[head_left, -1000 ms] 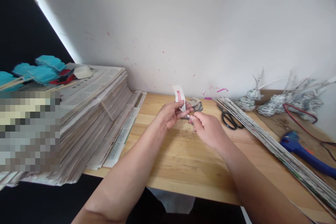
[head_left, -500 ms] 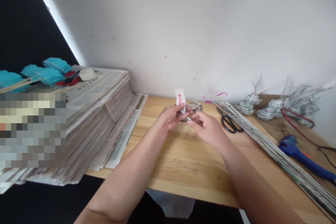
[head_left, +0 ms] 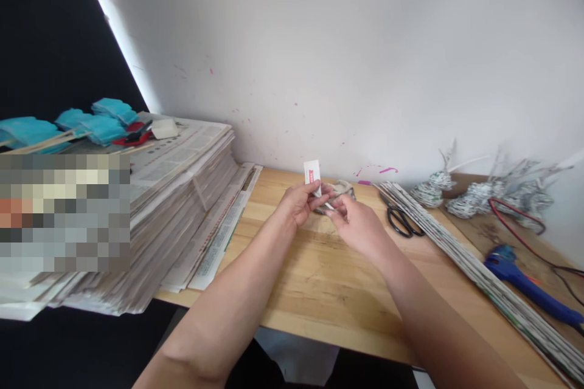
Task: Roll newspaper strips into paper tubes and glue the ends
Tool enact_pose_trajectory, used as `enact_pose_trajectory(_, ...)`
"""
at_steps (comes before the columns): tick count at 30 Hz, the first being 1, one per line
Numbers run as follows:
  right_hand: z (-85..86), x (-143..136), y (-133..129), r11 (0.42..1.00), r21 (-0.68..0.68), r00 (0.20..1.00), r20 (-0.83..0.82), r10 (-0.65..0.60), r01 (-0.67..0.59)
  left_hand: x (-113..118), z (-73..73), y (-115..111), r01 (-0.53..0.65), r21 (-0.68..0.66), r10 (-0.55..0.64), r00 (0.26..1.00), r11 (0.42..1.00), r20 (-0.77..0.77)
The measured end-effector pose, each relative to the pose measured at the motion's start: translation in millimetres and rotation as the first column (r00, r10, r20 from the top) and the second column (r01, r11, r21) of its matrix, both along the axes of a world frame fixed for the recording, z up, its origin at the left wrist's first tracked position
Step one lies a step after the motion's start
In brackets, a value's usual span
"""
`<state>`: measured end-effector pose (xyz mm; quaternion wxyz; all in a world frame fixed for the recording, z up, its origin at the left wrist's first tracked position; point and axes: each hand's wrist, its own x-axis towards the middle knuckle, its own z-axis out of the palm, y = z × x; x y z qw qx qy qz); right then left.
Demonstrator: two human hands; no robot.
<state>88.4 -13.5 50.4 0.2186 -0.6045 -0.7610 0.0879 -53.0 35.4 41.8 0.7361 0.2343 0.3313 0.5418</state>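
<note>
A strip of printed paper, white with red lettering, stands up out of my left hand, its thumb and fingers pinching it. Towards my right hand the paper narrows into a thin rolled end, which my right thumb and fingertips pinch. Both hands are held close together above the wooden table. Just behind them lies a crumpled greyish cloth, partly hidden by my fingers. To the right of my right hand are black-handled scissors.
A tall stack of newspapers stands at the left with blue packets on top. At the right lie a bundle of rolled paper sticks, a blue glue gun and woven paper pieces. A white wall rises behind the table.
The camera view has shifted slightly, so the surroundings sit a little to the right. My hands stay together on the paper strip, whose upright end looks slightly shorter.
</note>
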Motion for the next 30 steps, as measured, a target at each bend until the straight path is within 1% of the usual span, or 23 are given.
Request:
enact_pose_trajectory(2, -2.4, -3.9, -0.2, 0.997, 0.075, 0.999, 0.029, -0.022, 0.019, -0.1, -0.4, 0.6, -0.007, -0.002, 0.007, 1.000, 1.000, -0.001)
enact_pose_trajectory(4, -3.8, -5.3, -0.1, 0.997, 0.073, 0.999, 0.052, -0.014, 0.010, -0.3, -0.2, 0.6, -0.007, -0.010, 0.007, 1.000, 1.000, -0.001)
enact_pose_trajectory(5, -4.0, -4.9, 0.2, 0.999, 0.035, 0.999, 0.042, 0.001, -0.002, -0.3, -0.2, 0.5, -0.005, -0.014, 0.005, 1.000, 1.000, -0.003)
enact_pose_trajectory(8, -3.6, -0.1, 1.8, 0.986, -0.153, 0.997, -0.052, 0.054, -0.062, 0.2, -0.6, 0.3, 0.009, -0.025, -0.009, 1.000, 1.000, -0.014)
enact_pose_trajectory(9, -3.3, 1.7, 1.9, 0.980, -0.185, 0.996, -0.067, 0.056, -0.068, 0.6, -0.9, 0.4, 0.015, -0.027, -0.015, 1.000, 1.000, -0.016)
enact_pose_trajectory(10, -3.0, 3.2, 1.5, 0.981, -0.181, 0.997, -0.063, 0.053, -0.063, 0.9, -1.2, 0.6, 0.015, -0.029, -0.015, 1.000, 0.999, -0.017)
enact_pose_trajectory(11, -2.7, 4.2, 0.7, 0.989, -0.138, 0.998, -0.043, 0.049, -0.055, 1.3, -1.4, 0.8, 0.009, -0.031, -0.010, 1.000, 0.999, -0.017)
enact_pose_trajectory(14, -2.2, 3.9, -3.0, 0.995, 0.084, 0.997, 0.060, 0.043, -0.048, 1.6, -1.5, 1.2, -0.010, -0.032, 0.009, 1.000, 0.999, -0.011)
enact_pose_trajectory(15, -2.1, 3.2, -3.9, 0.991, 0.125, 0.996, 0.083, 0.045, -0.055, 1.2, -1.3, 1.2, -0.009, -0.030, 0.009, 1.000, 1.000, -0.005)
enact_pose_trajectory(16, -2.2, 2.6, -4.3, 0.989, 0.136, 0.995, 0.090, 0.050, -0.062, 0.6, -1.0, 1.2, -0.003, -0.026, 0.003, 1.000, 1.000, 0.003)
enact_pose_trajectory(17, -2.2, 2.2, -4.2, 0.991, 0.117, 0.996, 0.071, 0.057, -0.065, -0.2, -0.5, 1.2, 0.008, -0.022, -0.008, 1.000, 1.000, 0.013)
enact_pose_trajectory(18, -2.1, 2.3, -3.4, 0.996, 0.067, 0.998, 0.020, 0.065, -0.066, -1.1, 0.4, 1.1, 0.020, -0.019, -0.019, 1.000, 1.000, 0.022)
enact_pose_trajectory(20, -0.9, 4.3, -0.4, 0.990, -0.110, 0.985, -0.155, 0.074, -0.092, -2.4, 3.3, 1.1, 0.051, -0.022, -0.050, 0.998, 0.998, 0.035)
enact_pose_trajectory(22, 1.9, 8.2, 3.0, 0.936, -0.314, 0.937, -0.347, 0.039, -0.156, -2.0, 7.9, 1.4, 0.074, -0.025, -0.072, 0.996, 0.997, 0.050)
enact_pose_trajectory(23, 3.8, 10.3, 4.3, 0.905, -0.381, 0.910, -0.415, 0.013, -0.187, -1.0, 10.6, 1.7, 0.080, -0.022, -0.078, 0.995, 0.997, 0.055)
enact_pose_trajectory(24, 5.9, 12.1, 5.0, 0.891, -0.406, 0.893, -0.450, 0.001, -0.205, 0.5, 13.3, 1.9, 0.082, -0.019, -0.081, 0.995, 0.996, 0.056)
enact_pose_trajectory(25, 7.9, 13.4, 5.2, 0.903, -0.380, 0.891, -0.455, 0.006, -0.201, 2.2, 15.5, 2.2, 0.079, -0.016, -0.078, 0.996, 0.997, 0.052)
enact_pose_trajectory(26, 9.4, 13.9, 4.7, 0.935, -0.307, 0.903, -0.428, 0.031, -0.178, 4.0, 17.2, 2.5, 0.070, -0.015, -0.069, 0.997, 0.997, 0.045)
enact_pose_trajectory(27, 10.1, 13.4, 3.7, 0.969, -0.197, 0.927, -0.370, 0.068, -0.149, 5.4, 17.9, 2.8, 0.059, -0.016, -0.058, 0.998, 0.998, 0.035)
enact_pose_trajectory(28, 10.0, 12.0, 2.3, 0.990, -0.070, 0.952, -0.288, 0.100, -0.126, 6.2, 17.5, 2.9, 0.046, -0.020, -0.046, 0.999, 0.999, 0.028)
enact_pose_trajectory(29, 8.8, 9.7, 0.6, 0.993, 0.044, 0.973, -0.196, 0.119, -0.113, 6.1, 16.0, 2.8, 0.035, -0.026, -0.034, 0.999, 0.999, 0.024)
enact_pose_trajectory(30, 6.8, 7.0, -1.3, 0.986, 0.126, 0.987, -0.109, 0.122, -0.108, 5.1, 13.4, 2.6, 0.028, -0.031, -0.028, 0.999, 0.999, 0.024)
